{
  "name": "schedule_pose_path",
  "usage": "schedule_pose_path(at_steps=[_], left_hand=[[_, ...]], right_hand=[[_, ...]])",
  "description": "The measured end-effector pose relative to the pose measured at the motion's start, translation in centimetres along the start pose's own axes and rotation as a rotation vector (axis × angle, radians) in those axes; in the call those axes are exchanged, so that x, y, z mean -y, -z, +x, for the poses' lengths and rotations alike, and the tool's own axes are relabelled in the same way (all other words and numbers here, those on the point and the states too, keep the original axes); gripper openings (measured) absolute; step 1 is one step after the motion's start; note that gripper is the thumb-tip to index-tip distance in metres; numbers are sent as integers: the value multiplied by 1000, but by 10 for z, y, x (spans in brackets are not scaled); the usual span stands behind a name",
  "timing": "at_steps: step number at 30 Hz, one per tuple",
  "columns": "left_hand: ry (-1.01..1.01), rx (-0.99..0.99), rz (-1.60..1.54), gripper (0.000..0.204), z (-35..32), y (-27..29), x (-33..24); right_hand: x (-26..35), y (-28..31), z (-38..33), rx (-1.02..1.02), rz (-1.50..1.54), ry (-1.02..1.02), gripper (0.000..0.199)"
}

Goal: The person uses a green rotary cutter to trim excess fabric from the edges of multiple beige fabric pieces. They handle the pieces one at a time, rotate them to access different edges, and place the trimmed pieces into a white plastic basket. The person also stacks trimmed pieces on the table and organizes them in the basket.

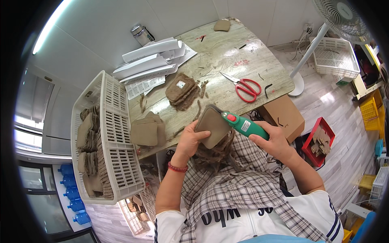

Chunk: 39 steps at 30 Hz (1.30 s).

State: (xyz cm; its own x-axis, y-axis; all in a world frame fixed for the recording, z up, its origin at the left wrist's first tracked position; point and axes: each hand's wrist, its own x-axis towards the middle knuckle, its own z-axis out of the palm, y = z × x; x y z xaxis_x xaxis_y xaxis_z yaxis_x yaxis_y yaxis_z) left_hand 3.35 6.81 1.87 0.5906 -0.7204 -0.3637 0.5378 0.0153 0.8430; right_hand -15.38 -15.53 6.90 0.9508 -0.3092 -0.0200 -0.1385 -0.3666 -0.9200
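Note:
My left hand [189,139] grips a tan, rounded felt-like pad [210,126] by its lower left edge, held just above my lap. My right hand [276,142] is wrapped around a green hand-held electric trimmer [243,125] with a red button; its tip touches the pad's upper right edge. Brown fibre trimmings [212,152] hang under the pad onto a checked cloth [239,182] over my lap. A red bead bracelet sits on my left wrist.
On the worn table [227,52]: red scissors [245,87], a stack of brown pads [181,91], a pile of tan pads [146,130], rolled white papers [150,60], a metal flask [140,34]. A white basket [111,133] of pads stands left. A cardboard box [283,115], red tray [318,141] and fan [336,18] stand right.

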Motion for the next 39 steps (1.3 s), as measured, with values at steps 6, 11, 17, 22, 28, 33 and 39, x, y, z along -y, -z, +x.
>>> schedule_pose_path(at_steps=[6, 11, 17, 22, 28, 33, 39], left_hand=[[45, 23, 55, 45, -2, 1, 0], [106, 69, 264, 45, -3, 25, -10], [36, -18, 431, 27, -9, 24, -45], [-141, -148, 259, 19, -13, 37, -44], [-146, -156, 219, 19, -16, 41, -42], [-104, -135, 281, 20, -16, 32, -46], [-54, -87, 339, 20, -14, 18, -41]], right_hand=[[-3, -3, 5, 40, 62, -76, 41], [-9, 5, 4, 120, 124, -116, 42], [-25, 7, -1, 208, 145, -128, 38], [-26, -1, -2, 209, 150, -78, 38], [-27, -6, 0, 216, 113, -37, 43], [-22, -5, 1, 214, 56, 22, 44], [-21, -9, 2, 210, 12, 65, 44]])
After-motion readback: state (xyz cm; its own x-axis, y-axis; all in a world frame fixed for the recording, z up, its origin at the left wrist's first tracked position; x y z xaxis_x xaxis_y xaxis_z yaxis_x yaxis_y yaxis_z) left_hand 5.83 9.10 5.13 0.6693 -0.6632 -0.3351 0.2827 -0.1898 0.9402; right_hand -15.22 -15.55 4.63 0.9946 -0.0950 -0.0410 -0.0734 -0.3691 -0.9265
